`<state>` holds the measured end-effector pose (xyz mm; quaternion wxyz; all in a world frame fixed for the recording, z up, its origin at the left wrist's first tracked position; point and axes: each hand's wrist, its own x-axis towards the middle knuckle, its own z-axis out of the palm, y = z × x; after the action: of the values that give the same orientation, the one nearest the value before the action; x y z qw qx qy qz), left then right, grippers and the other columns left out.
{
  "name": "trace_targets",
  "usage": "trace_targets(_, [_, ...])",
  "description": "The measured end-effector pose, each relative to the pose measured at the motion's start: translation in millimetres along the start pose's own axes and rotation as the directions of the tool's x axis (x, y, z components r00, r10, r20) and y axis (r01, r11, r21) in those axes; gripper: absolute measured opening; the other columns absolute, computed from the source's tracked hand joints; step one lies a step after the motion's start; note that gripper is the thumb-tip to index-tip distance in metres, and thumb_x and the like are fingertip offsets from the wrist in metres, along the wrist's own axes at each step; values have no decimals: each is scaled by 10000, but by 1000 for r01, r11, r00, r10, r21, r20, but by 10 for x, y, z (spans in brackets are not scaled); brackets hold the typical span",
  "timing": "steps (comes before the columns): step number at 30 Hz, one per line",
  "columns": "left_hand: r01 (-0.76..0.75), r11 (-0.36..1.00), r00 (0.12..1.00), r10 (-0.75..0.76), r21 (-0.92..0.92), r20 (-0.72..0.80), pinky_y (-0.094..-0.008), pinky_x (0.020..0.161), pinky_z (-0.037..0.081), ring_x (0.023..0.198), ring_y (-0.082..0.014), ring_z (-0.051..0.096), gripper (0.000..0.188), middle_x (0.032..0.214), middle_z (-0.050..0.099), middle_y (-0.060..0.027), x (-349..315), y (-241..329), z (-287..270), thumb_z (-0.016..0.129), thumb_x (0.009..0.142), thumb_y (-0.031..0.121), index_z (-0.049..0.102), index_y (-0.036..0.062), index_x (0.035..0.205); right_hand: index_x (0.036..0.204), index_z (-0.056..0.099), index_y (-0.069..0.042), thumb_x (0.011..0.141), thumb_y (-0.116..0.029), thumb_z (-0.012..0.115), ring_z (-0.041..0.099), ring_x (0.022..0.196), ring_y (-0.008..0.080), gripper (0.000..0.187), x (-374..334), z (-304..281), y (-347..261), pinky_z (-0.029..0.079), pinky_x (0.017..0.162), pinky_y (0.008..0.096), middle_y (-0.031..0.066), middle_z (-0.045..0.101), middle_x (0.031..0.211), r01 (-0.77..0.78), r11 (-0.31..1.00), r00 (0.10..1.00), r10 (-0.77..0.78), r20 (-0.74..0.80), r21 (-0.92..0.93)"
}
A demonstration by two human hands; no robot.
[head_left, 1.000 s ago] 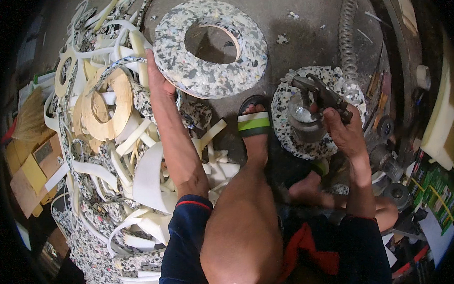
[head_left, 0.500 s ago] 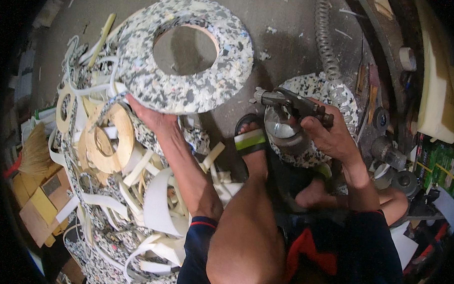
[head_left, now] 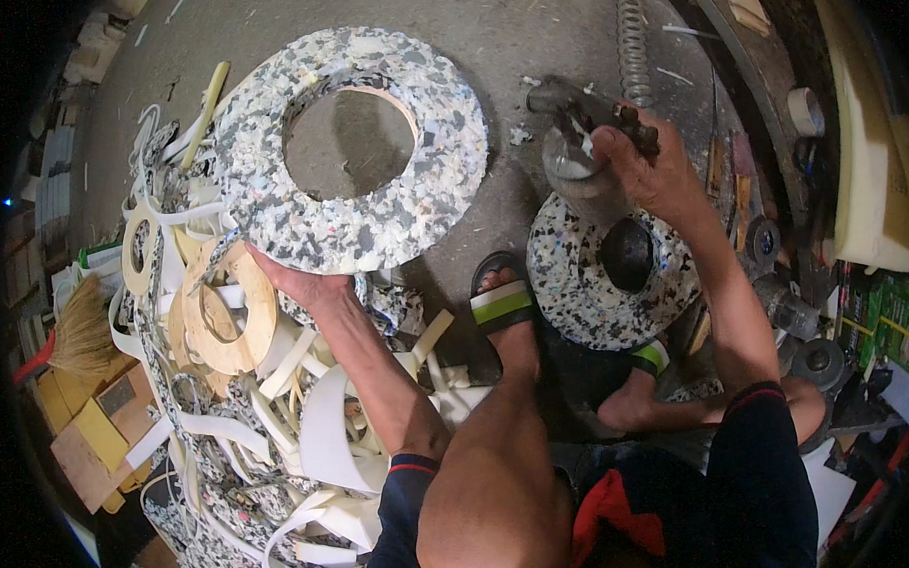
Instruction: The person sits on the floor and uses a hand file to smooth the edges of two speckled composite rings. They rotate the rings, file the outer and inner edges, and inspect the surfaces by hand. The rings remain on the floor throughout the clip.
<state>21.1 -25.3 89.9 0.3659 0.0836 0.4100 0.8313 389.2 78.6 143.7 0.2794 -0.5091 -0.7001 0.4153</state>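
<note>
A thick ring of speckled white, grey and black foam [head_left: 445,133] is held up at the left of centre. My left hand [head_left: 309,287] grips its near edge, the fingers mostly hidden beneath it. My right hand [head_left: 659,171] is closed around a spray gun [head_left: 566,100], blurred by motion, with a clear cup [head_left: 570,173] hanging under it. The gun's nozzle end points left, toward the ring but apart from it. Below the gun, a second speckled foam ring [head_left: 564,288] lies by my feet. A coiled hose [head_left: 633,50] runs down behind the gun.
Foam offcuts and strips [head_left: 334,430] are heaped at my left, with pale flat rings [head_left: 243,322] among them. Beyond the heap is a straw broom [head_left: 80,331]. To my right lie a tape roll [head_left: 806,112], metal parts [head_left: 814,363] and yellowish foam [head_left: 868,188]. My sandalled foot [head_left: 501,304] stands between the rings.
The foam ring has come nearer and slightly left, its upper face turned more toward me. My right hand has lifted the spray gun farther away, uncovering the second ring's hole.
</note>
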Motion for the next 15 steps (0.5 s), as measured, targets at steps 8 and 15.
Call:
trace_targets(8, [-46, 999, 998, 46, 4, -32, -489, 1143, 403, 1370, -322, 485, 635, 1517, 485, -118, -97, -107, 136, 379, 1045, 530, 431, 106, 1516, 1047, 687, 4, 942, -519, 696, 543, 687, 93, 533, -105, 4, -36, 467, 640, 289, 21, 634, 733, -72, 996, 995, 68, 72, 53])
trace_targets(15, [-145, 989, 989, 145, -3, 24, -494, 1136, 409, 1369, -315, 488, 657, 1528, 463, -120, -235, -217, 259, 284, 1063, 541, 353, 104, 1549, 1075, 689, 4, 960, -441, 703, 535, 694, 64, 460, -593, -27, -252, 465, 646, 258, -13, 642, 760, -199, 947, 963, 140, 232, 252])
